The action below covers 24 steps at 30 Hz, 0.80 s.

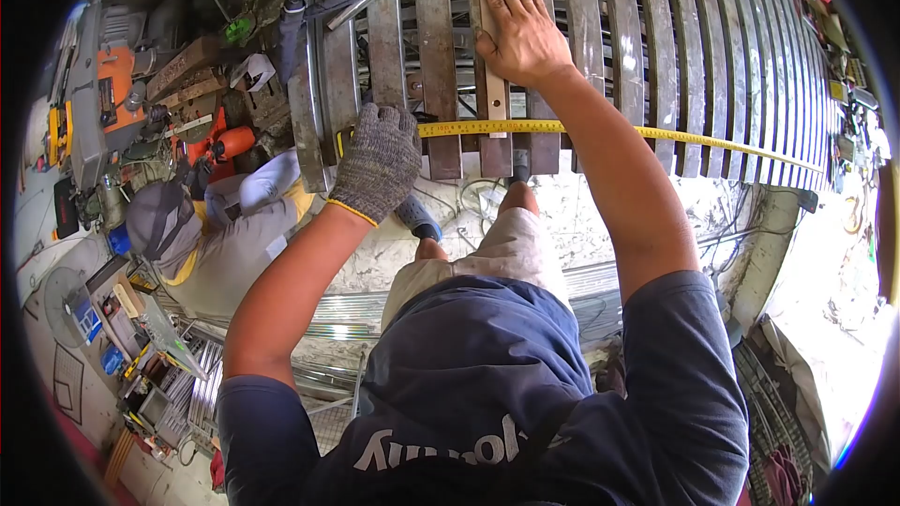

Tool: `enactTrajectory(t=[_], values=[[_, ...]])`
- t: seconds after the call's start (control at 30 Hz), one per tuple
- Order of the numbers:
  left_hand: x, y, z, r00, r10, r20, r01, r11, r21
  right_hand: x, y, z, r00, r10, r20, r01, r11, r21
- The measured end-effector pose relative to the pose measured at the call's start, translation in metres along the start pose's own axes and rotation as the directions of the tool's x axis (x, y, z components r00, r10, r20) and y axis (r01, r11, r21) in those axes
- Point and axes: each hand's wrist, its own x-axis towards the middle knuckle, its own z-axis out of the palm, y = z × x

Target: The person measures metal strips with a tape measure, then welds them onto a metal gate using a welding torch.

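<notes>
Workshop floor (600, 215) of stained concrete, cluttered along the left side; view is down over the person's own dark blue shirt and bent knees.

Left hand (377, 161): in a grey knit glove, fingers curled down and closed over the near end of a yellow tape measure (562, 128), at the front edge of a rack of steel slats (656, 37). Tape case mostly hidden under the glove; only a bit of yellow shows at its left.

Tape blade: pulled out to the right from the glove, lying across the slat ends, passing under the right forearm and on toward the rack's far right edge.

Right hand (520, 28): bare, open, palm flat and fingers spread, pressing on a paler flat metal strip (489, 94) that lies along the slats. Tape crosses this strip just below the wrist.

Rack: many parallel rusty-brown slats, gaps between them, filling the upper frame.

Left of rack: a second person (202, 234) crouches in a cap and grey clothes. Beyond that, an orange-and-grey saw (112, 94) and a red-orange power tool (230, 142) among scrap.
</notes>
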Motion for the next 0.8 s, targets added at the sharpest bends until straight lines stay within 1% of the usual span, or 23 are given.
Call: enactTrajectory(t=[0.03,0.13,0.3,0.4,0.5,0.6,0.63,0.7,0.73,0.8], values=[[0.0,0.0,-0.001,1.0,0.002,0.015,-0.001,1.0,-0.008,0.0,0.0,0.0,1.0,0.0,0.002,0.0,1.0,-0.004],[-0.001,0.0,0.001,1.0,-0.003,-0.01,0.003,1.0,0.009,0.0,0.0,0.0,1.0,0.001,0.003,-0.001,1.0,-0.011],[-0.001,0.0,0.0,1.0,0.005,-0.002,-0.005,1.0,0.005,0.0,0.0,-0.001,1.0,0.005,0.019,-0.005,1.0,-0.006],[-0.001,0.0,0.002,1.0,0.003,-0.016,-0.003,1.0,0.003,0.0,0.0,-0.003,0.998,0.038,0.042,-0.04,0.999,0.028],[-0.001,0.0,0.002,0.999,-0.005,-0.035,0.005,1.0,-0.006,-0.003,0.005,-0.005,0.991,0.04,-0.125,-0.011,0.973,0.231],[0.0,0.0,0.0,1.0,-0.013,-0.023,0.013,1.0,-0.011,-0.007,0.01,-0.008,0.968,0.091,-0.235,0.003,0.929,0.371],[0.0,0.0,-0.001,1.0,-0.014,-0.015,0.014,1.0,-0.011,-0.007,0.011,-0.01,0.967,0.126,-0.223,-0.021,0.907,0.421],[-0.002,0.002,0.007,0.995,-0.023,-0.099,0.024,1.0,0.011,-0.006,0.013,-0.013,0.962,0.194,-0.193,-0.068,0.853,0.517],[-0.003,0.003,0.011,0.99,-0.028,-0.14,0.031,0.999,0.022,-0.008,0.013,-0.015,0.96,0.245,-0.134,-0.136,0.83,0.541],[-0.002,0.004,0.011,0.989,-0.048,-0.14,0.052,0.998,0.022,-0.013,0.008,-0.028,0.942,0.335,-0.009,-0.269,0.773,0.574]])
